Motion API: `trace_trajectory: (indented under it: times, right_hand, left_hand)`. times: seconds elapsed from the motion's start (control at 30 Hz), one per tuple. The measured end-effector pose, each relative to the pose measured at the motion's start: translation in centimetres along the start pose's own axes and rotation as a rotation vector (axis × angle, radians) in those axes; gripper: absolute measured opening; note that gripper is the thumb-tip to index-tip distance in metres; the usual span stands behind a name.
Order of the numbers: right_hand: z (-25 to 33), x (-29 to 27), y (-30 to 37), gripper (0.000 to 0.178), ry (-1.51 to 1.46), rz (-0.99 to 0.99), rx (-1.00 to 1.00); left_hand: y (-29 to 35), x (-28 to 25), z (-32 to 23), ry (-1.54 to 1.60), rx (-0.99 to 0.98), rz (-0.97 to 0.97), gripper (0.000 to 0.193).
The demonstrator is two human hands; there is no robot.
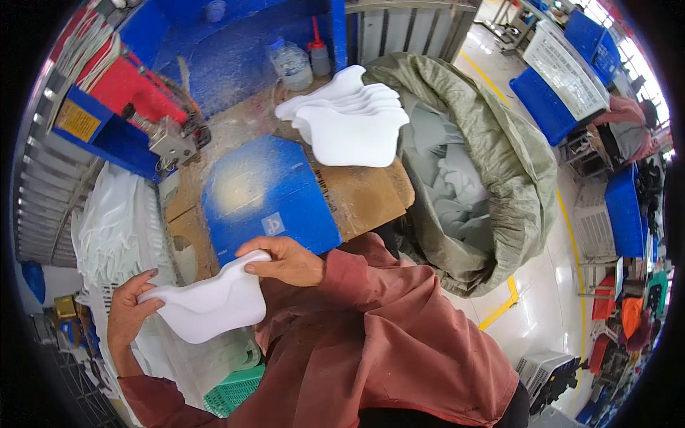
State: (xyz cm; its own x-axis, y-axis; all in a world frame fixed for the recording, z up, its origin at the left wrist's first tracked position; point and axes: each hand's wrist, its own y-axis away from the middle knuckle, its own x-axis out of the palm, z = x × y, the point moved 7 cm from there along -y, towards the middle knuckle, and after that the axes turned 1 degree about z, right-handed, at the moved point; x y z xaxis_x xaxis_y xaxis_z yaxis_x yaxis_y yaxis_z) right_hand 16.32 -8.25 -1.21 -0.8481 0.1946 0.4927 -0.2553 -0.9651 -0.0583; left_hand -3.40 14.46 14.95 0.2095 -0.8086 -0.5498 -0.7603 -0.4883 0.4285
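Note:
A white, curved foam-like piece [217, 303] is stretched between my two hands, above the near left of the workbench. My left hand [130, 310] pinches its narrow left end between thumb and fingers. At the right end, my right hand [289, 262] grips the upper corner, thumb on top. Just beyond my hands lies a blue board [267, 196] with a pale dusty patch, on brown cardboard [367, 200]. Farther back, several similar white pieces [353, 132] overlap in a fanned stack.
To the left stands a white crate [163, 246] heaped with white pieces. A large green sack [517, 192] holding grey-white pieces sits right of the bench. A red-and-blue machine [132, 85], a clear bottle [291, 65] and a red-nozzled bottle [319, 55] stand behind. Below is a green basket [232, 391].

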Motion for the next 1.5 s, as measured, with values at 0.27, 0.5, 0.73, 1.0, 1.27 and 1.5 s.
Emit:
trace_trajectory:
  times: [0.27,0.5,0.73,1.0,1.27,1.5]
  right_hand:
    - [0.7,-1.7,1.1,0.031,-0.003,-0.19,-0.166]
    - [1.3,-3.1,1.1,0.038,-0.152,-0.25,-0.14]
    - [0.2,-2.3,0.2,0.043,0.004,-0.181,-0.004]
    - [-2.4,-3.5,1.2,0.034,0.001,-0.189,0.108]
    - [-3.2,-4.6,2.1,0.036,0.091,-0.188,0.173]
    - [-5.2,-3.3,2.4,0.033,0.075,-0.09,0.196]
  left_hand:
    - [0.2,2.0,3.7,0.729,0.171,-0.382,0.059]
    - [1.2,11.7,4.0,0.844,0.223,-0.323,0.065]
    - [6.8,-4.6,5.7,0.256,0.223,-1.024,0.065]
    - [8.5,-18.8,18.1,0.363,-0.069,-1.079,0.073]
    - [5.4,-19.1,24.3,-0.583,-0.35,-1.123,0.086]
    - [6.4,-17.8,11.6,-0.671,-0.025,-1.117,0.065]
